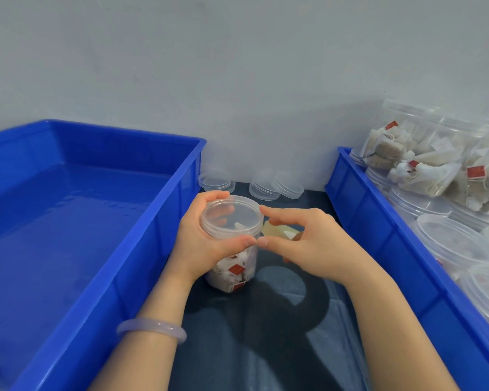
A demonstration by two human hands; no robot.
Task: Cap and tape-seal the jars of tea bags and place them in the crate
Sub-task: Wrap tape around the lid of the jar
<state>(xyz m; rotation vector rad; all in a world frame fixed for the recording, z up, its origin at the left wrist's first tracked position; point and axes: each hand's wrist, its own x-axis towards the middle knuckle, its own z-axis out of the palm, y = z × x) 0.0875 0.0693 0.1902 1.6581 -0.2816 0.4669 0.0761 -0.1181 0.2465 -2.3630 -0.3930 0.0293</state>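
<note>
A clear plastic jar [233, 266] filled with tea bags stands on the dark table between two blue crates. Its clear lid [229, 214] sits on top. My left hand [201, 244] wraps around the jar just under the lid, thumb at the front. My right hand [302, 241] is right beside the lid, holding a yellowish roll of tape [277, 231] in its palm, with fingertip and thumb touching the lid's edge. The large blue crate [102, 272] on the left holds nothing.
A second blue crate [378, 221] on the right holds several jars [452, 244] and bags of tea bags [424, 162]. Spare clear lids [277, 187] lie at the back against the grey wall. A pale bracelet [153, 328] is on my left wrist.
</note>
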